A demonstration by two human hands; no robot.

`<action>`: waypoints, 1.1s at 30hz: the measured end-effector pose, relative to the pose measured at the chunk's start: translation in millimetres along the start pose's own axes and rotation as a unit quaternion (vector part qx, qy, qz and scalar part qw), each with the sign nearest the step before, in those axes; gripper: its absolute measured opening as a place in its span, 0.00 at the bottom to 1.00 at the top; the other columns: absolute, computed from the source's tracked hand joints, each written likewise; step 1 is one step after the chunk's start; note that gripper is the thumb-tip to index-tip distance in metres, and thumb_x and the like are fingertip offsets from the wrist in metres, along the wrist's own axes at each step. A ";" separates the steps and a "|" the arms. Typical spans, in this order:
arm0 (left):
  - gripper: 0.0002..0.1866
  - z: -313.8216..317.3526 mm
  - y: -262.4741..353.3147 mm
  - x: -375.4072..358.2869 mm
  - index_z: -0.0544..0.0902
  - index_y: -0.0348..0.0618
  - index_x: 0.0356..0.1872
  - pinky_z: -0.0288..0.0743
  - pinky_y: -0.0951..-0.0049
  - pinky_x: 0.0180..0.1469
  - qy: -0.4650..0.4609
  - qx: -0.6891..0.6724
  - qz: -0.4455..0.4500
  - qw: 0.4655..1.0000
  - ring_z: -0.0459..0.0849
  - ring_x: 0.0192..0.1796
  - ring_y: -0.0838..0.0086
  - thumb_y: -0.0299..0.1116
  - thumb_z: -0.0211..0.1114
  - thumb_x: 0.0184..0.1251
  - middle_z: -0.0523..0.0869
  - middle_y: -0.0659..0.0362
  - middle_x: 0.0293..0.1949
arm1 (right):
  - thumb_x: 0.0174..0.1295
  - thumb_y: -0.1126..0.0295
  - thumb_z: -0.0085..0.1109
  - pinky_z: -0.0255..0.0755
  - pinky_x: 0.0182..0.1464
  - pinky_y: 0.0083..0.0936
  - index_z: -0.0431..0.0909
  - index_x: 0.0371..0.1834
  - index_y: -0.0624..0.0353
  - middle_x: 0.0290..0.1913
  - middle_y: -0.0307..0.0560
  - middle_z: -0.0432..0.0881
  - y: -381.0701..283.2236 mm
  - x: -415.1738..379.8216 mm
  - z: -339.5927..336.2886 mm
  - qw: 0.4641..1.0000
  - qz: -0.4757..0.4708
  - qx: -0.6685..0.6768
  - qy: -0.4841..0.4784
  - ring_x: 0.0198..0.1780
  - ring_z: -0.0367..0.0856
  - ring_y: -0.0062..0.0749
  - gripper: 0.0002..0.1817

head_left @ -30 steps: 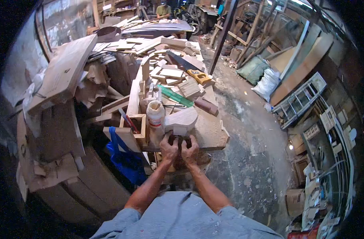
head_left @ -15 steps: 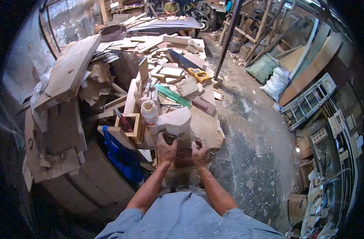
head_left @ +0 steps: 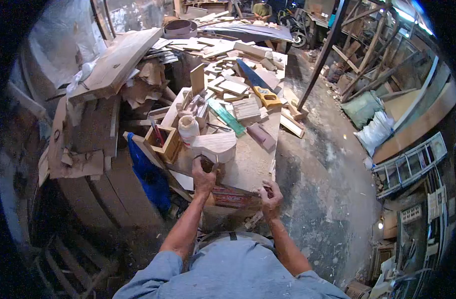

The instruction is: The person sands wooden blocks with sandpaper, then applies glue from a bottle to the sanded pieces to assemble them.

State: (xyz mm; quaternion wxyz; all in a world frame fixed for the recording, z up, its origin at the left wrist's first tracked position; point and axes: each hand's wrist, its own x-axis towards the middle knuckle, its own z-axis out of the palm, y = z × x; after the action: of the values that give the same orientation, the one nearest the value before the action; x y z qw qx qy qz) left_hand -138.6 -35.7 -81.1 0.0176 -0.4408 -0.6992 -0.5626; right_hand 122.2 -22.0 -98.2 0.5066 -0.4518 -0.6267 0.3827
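A pale wooden block with a curved outline (head_left: pixel 219 143) lies near the close end of the workbench. My left hand (head_left: pixel 204 179) is closed at its near end, thumb and fingers curled around a dark gap. Off the bench's near right corner, my right hand (head_left: pixel 271 195) is held with fingers curled in; I cannot tell what small thing they pinch. Behind the block stand a white open jar (head_left: pixel 188 130) and a wooden box (head_left: pixel 163 145) with a red-handled tool in it. A green translucent strip (head_left: pixel 225 117) and a brown-purple block (head_left: pixel 261 137) lie beyond.
A handsaw with a yellow handle (head_left: pixel 268 97) rests among many wood offcuts (head_left: pixel 233 87). Thick planks (head_left: pixel 116 62) are stacked at left, above a blue cloth (head_left: pixel 149 172). A dark post (head_left: pixel 323 55) rises right of the bench. Sacks (head_left: pixel 375 130) and a ladder (head_left: pixel 412 164) stand farther right.
My right hand has moved right and away from my left hand, out past the bench corner. My left hand stays at the curved block. The view has turned slightly left.
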 end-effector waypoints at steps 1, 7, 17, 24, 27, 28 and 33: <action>0.26 1.5 -4.4 -1.3 0.76 0.34 0.47 0.75 0.55 0.50 -0.012 -0.016 -0.030 0.999 0.82 0.46 0.51 0.32 0.82 0.52 0.81 0.47 0.43 | 0.66 0.76 0.60 0.81 0.45 0.23 0.80 0.56 0.64 0.46 0.48 0.85 -0.2 -0.3 -6.6 1.000 -0.007 -0.009 -0.008 0.44 0.87 0.29 0.15; 0.29 -2.2 2.4 -3.6 0.78 0.34 0.51 0.76 0.54 0.53 -0.010 0.010 -0.032 0.999 0.83 0.49 0.47 0.36 0.82 0.51 0.83 0.44 0.44 | 0.62 0.78 0.62 0.80 0.46 0.24 0.82 0.50 0.64 0.49 0.47 0.83 8.5 -1.9 -23.7 0.999 -0.007 0.015 -0.042 0.44 0.85 0.29 0.13; 0.32 -8.1 6.4 -15.1 0.72 0.33 0.56 0.75 0.52 0.55 -0.006 0.030 -0.022 0.999 0.81 0.53 0.44 0.32 0.80 0.53 0.80 0.41 0.48 | 0.65 0.79 0.61 0.78 0.47 0.21 0.81 0.53 0.66 0.56 0.46 0.79 -42.8 40.9 -11.6 0.993 -0.020 0.000 -0.116 0.46 0.83 0.26 0.13; 0.36 2.6 8.1 -9.1 0.72 0.29 0.60 0.74 0.50 0.61 0.040 0.047 -0.028 0.998 0.78 0.59 0.41 0.37 0.79 0.55 0.78 0.37 0.53 | 0.66 0.79 0.61 0.79 0.45 0.22 0.81 0.54 0.64 0.55 0.45 0.80 -56.6 52.6 18.4 0.990 -0.032 -0.025 -0.136 0.45 0.84 0.26 0.13; 0.36 6.2 -6.7 -8.9 0.73 0.28 0.61 0.74 0.49 0.61 0.033 0.062 -0.007 0.997 0.77 0.59 0.41 0.36 0.78 0.54 0.78 0.37 0.53 | 0.66 0.79 0.61 0.80 0.43 0.22 0.81 0.54 0.64 0.55 0.45 0.80 -54.1 49.9 29.7 0.987 -0.032 -0.027 -0.156 0.45 0.85 0.26 0.13; 0.36 5.1 -9.5 -9.9 0.73 0.29 0.62 0.74 0.49 0.60 0.031 0.057 -0.001 0.998 0.78 0.58 0.41 0.35 0.78 0.54 0.77 0.37 0.54 | 0.66 0.79 0.61 0.81 0.43 0.22 0.81 0.54 0.64 0.55 0.46 0.80 -54.7 48.9 32.9 0.986 -0.033 -0.029 -0.162 0.45 0.85 0.26 0.13; 0.31 -28.2 -3.3 -19.9 0.78 0.30 0.60 0.79 0.54 0.56 -0.019 -0.007 -0.035 0.999 0.81 0.55 0.47 0.30 0.74 0.52 0.75 0.41 0.55 | 0.65 0.79 0.62 0.81 0.43 0.23 0.79 0.59 0.62 0.52 0.46 0.80 -61.9 39.4 51.4 0.981 -0.036 -0.046 -0.184 0.45 0.85 0.27 0.18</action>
State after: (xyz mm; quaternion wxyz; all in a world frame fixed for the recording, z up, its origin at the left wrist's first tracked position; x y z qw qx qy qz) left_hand -141.8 -70.1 -83.7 -0.0184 -0.4268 -0.7108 -0.5589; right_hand 57.7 -4.0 -38.7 0.3752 -0.3736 -0.7419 0.4114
